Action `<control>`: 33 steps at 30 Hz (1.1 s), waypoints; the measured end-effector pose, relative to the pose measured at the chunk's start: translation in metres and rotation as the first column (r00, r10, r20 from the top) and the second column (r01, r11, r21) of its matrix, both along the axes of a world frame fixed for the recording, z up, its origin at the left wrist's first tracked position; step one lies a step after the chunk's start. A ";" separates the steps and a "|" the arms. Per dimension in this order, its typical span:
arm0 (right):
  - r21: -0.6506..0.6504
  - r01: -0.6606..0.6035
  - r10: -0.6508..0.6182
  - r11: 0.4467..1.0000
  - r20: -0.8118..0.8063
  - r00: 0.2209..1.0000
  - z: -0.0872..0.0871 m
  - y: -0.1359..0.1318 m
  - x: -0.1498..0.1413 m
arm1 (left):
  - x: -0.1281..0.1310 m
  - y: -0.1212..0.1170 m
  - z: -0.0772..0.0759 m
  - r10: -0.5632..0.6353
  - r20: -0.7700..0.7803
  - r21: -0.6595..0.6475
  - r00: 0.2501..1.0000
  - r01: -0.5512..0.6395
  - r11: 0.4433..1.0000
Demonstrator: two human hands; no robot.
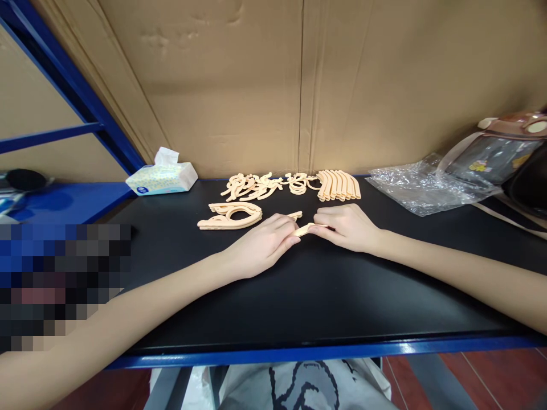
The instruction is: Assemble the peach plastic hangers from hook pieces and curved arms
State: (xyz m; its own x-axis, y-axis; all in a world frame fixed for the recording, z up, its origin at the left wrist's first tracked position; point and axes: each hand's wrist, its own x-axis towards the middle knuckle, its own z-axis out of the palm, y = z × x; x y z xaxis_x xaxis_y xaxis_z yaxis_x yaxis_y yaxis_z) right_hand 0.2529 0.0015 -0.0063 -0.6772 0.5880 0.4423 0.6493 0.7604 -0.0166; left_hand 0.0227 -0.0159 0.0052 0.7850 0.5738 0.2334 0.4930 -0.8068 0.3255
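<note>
Over the middle of the black tabletop, my left hand (273,239) and my right hand (346,226) pinch a beige plastic hanger piece (302,230) between them. Fingers cover most of it, so its full shape is hidden. Another beige end (296,215) sticks out just behind my left fingers; I cannot tell whether it is the same part. Left of my left hand lie folded beige hangers (231,217), one on another. Behind my hands is a loose pile of curved hanger parts (252,187), with hook-like pieces (298,183) beside it and a neat row of hanger arms (339,185).
A tissue pack (162,177) stands at the back left. To the right lie a crumpled clear plastic bag (421,185) and a strapped bottle (491,154). Cardboard (213,85) walls off the back. A blue edge (299,353) runs along the table front.
</note>
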 end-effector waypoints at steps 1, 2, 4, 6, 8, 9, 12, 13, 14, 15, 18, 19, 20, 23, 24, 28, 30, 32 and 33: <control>0.008 0.002 -0.002 1.000 0.006 1.000 0.000 0.000 0.000 | 0.000 0.000 0.000 -0.001 -0.003 -0.001 1.000 0.001 1.000; 0.018 0.005 -0.005 1.000 0.012 1.000 -0.001 0.000 0.000 | 0.000 0.000 0.000 -0.003 -0.006 -0.004 1.000 0.003 1.000; 0.047 0.010 -0.011 0.999 0.018 1.000 -0.001 0.000 0.000 | -0.001 -0.001 0.001 -0.006 -0.006 -0.008 1.000 0.006 1.000; 0.074 -0.001 -0.001 0.997 0.019 1.000 -0.002 0.000 0.000 | -0.001 -0.001 0.001 -0.005 0.000 -0.010 1.000 0.005 1.000; 0.077 -0.018 0.017 0.997 0.013 1.000 -0.001 0.000 0.000 | -0.001 0.000 0.001 -0.003 0.008 -0.014 1.000 0.003 1.000; 0.067 -0.025 0.024 0.997 0.009 1.000 -0.001 0.000 0.000 | -0.001 0.000 0.001 -0.001 0.012 -0.017 1.000 0.001 1.000; 0.021 -0.030 0.030 0.999 -0.016 0.999 0.000 0.000 -0.001 | -0.001 0.000 0.001 0.007 0.024 -0.028 1.000 -0.006 1.000; 0.016 -0.033 0.033 0.999 -0.020 0.999 0.000 0.000 -0.001 | -0.001 0.000 0.001 0.008 0.025 -0.030 1.000 -0.007 1.000; 0.023 -0.040 0.041 0.999 -0.017 0.999 0.001 0.000 -0.001 | -0.001 0.001 0.000 0.007 0.026 -0.030 1.000 -0.006 1.000; 0.037 -0.050 0.051 0.998 -0.007 0.999 0.001 0.000 -0.001 | -0.001 0.001 0.000 0.003 0.026 -0.028 1.000 -0.003 1.000; 0.068 -0.077 0.075 0.995 0.032 0.997 0.000 0.001 -0.001 | -0.002 0.001 0.000 0.001 0.016 -0.021 1.000 -0.001 1.000; 0.060 -0.081 0.079 0.995 0.035 0.996 0.000 0.002 -0.001 | -0.001 0.000 0.000 0.005 0.011 -0.018 1.000 -0.004 1.000; 0.047 -0.086 0.085 0.995 0.031 0.996 0.000 0.002 -0.001 | -0.001 0.000 0.000 0.008 0.006 -0.014 1.000 -0.008 1.000; 0.018 -0.107 0.107 0.994 0.007 0.994 -0.001 0.004 0.000 | -0.001 0.000 0.000 -0.001 -0.003 0.006 1.000 0.001 1.000; 0.011 -0.111 0.111 0.994 0.000 0.994 -0.001 0.004 0.000 | -0.001 0.000 0.000 -0.006 -0.003 0.014 1.000 0.006 1.000; -0.017 -0.107 0.107 0.994 -0.006 0.994 -0.001 0.003 -0.001 | 0.000 0.000 0.000 -0.003 -0.006 0.040 1.000 0.004 0.999; -0.010 -0.106 0.106 0.994 -0.008 0.994 -0.001 0.002 -0.001 | 0.000 0.000 0.000 0.011 -0.011 0.052 1.000 -0.010 0.999; -0.003 -0.110 0.110 0.994 -0.012 0.994 -0.001 0.002 -0.001 | 0.001 0.000 0.001 0.027 -0.015 0.058 1.000 -0.026 0.998; -0.004 -0.114 0.114 0.994 -0.012 0.993 -0.001 0.002 -0.001 | 0.001 0.000 0.002 0.037 -0.013 0.057 0.999 -0.036 0.998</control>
State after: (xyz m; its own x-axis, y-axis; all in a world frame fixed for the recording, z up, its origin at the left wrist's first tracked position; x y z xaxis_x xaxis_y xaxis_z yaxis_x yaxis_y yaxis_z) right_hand 0.2518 0.0035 -0.0068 -0.7347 0.5097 0.4477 0.5584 0.8291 -0.0276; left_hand 0.0236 -0.0162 0.0068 0.7671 0.5886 0.2552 0.5270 -0.8050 0.2725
